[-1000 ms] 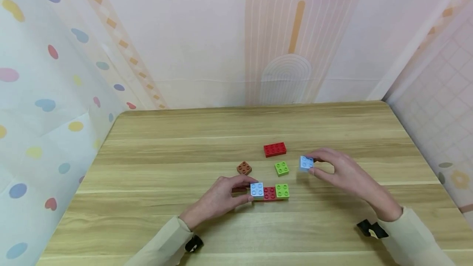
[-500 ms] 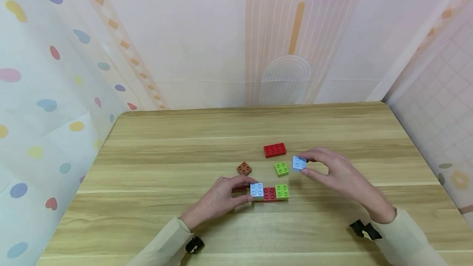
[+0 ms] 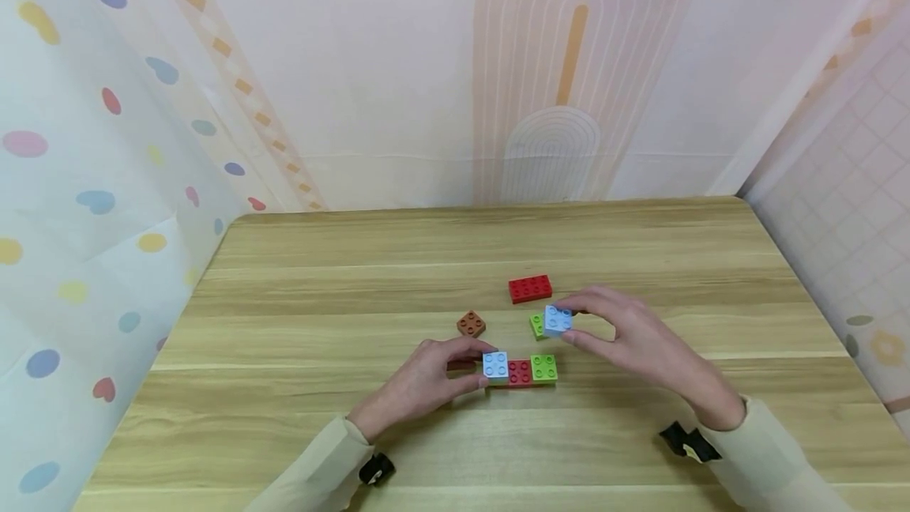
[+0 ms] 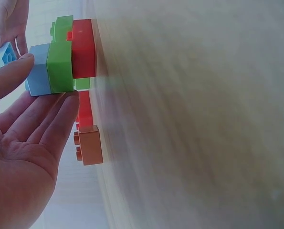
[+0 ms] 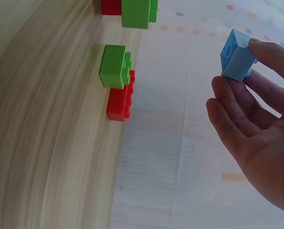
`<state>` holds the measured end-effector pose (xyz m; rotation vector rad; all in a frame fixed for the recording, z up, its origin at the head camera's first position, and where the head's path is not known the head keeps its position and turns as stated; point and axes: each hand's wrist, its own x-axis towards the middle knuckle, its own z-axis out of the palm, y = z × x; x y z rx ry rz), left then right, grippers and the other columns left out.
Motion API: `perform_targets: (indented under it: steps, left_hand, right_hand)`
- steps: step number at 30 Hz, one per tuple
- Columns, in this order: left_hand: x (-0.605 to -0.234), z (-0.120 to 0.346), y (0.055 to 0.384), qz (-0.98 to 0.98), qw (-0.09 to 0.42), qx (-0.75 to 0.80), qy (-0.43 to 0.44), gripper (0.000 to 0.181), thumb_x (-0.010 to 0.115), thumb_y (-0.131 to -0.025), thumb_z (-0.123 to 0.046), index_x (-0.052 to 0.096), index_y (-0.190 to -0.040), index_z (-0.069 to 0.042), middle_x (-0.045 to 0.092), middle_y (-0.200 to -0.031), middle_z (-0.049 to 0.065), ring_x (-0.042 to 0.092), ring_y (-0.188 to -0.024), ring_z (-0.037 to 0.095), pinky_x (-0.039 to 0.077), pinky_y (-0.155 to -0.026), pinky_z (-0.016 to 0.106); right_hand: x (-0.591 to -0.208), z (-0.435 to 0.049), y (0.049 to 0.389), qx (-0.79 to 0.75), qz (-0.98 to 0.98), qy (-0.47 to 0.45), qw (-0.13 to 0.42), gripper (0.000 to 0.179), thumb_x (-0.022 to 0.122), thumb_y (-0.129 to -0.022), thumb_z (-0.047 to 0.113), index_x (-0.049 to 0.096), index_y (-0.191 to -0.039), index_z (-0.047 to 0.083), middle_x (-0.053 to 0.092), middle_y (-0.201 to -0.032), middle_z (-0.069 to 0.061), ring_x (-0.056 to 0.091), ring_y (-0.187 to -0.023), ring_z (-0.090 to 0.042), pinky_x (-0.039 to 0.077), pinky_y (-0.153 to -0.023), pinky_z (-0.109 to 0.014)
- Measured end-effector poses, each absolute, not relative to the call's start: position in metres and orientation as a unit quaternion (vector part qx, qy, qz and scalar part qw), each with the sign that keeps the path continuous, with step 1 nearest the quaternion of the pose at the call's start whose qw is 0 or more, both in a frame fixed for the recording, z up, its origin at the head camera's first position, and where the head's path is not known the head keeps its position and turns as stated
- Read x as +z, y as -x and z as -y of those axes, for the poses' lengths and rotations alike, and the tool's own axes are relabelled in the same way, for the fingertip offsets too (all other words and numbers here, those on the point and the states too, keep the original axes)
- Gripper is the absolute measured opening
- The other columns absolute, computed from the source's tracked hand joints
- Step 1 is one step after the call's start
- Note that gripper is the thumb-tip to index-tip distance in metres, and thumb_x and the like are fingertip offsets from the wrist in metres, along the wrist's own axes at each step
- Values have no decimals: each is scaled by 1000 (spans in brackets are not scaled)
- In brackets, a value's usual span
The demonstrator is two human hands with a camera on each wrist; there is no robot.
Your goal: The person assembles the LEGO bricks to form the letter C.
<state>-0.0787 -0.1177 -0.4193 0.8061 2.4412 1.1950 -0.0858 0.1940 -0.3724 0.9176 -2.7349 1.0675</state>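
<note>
My left hand (image 3: 431, 378) pinches a light blue building block (image 3: 495, 363) at the left end of a small stack. Under that block, the left wrist view shows a green block (image 4: 60, 67) on a long red base block (image 4: 83, 48). Another green block (image 3: 543, 367) sits on the base's right end, with red studs between. My right hand (image 3: 633, 330) grips a second light blue block (image 3: 558, 319) between thumb and fingers. It is raised above the table and tilted, its hollow underside (image 5: 228, 51) visible in the right wrist view. In the head view it partly covers a loose green block (image 3: 536, 326).
Behind the stack, a brown block (image 3: 471, 324) lies turned cornerwise on the wooden table (image 3: 320, 291). Farther back lies a loose red block (image 3: 530, 288), longer than the others. A patterned backdrop (image 3: 398, 77) rises behind the table's far edge.
My right hand has moved left with its light blue block, which now overlaps the loose green block in the head view. My left hand stays at the stack.
</note>
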Motion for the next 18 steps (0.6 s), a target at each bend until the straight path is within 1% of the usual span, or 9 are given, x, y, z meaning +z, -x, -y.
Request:
perform_targets:
  steps: [6, 12, 18]
  left_hand:
    - [-419, 118, 79, -854, 153, 413, -277, 39, 73, -91, -23, 63, -128, -16, 67, -123, -2, 62, -113, 12, 49, -96, 30]
    - [-419, 118, 79, -850, 164, 419, -276, 38, 73, -91, -21, 63, -128, -16, 67, -124, -1, 62, -113, 11, 49, -96, 29]
    - [-419, 118, 79, -847, 162, 423, -278, 37, 73, -92, -20, 63, -127, -16, 67, -124, -1, 62, -113, 10, 50, -96, 29]
  right_hand:
    - [-372, -186, 86, 343, 883, -317, 35, 34, 73, -92, 24, 67, -124, 13, 66, -123, 0, 61, -112, -21, 52, -91, -48]
    - [-371, -180, 85, 341, 879, -332, 30, 35, 73, -92, 23, 67, -126, 14, 65, -124, 1, 62, -108, -17, 54, -86, -43]
    - [-372, -174, 85, 354, 869, -345, 26, 35, 75, -91, 22, 67, -125, 15, 64, -124, 3, 62, -107, -14, 55, -86, -39]
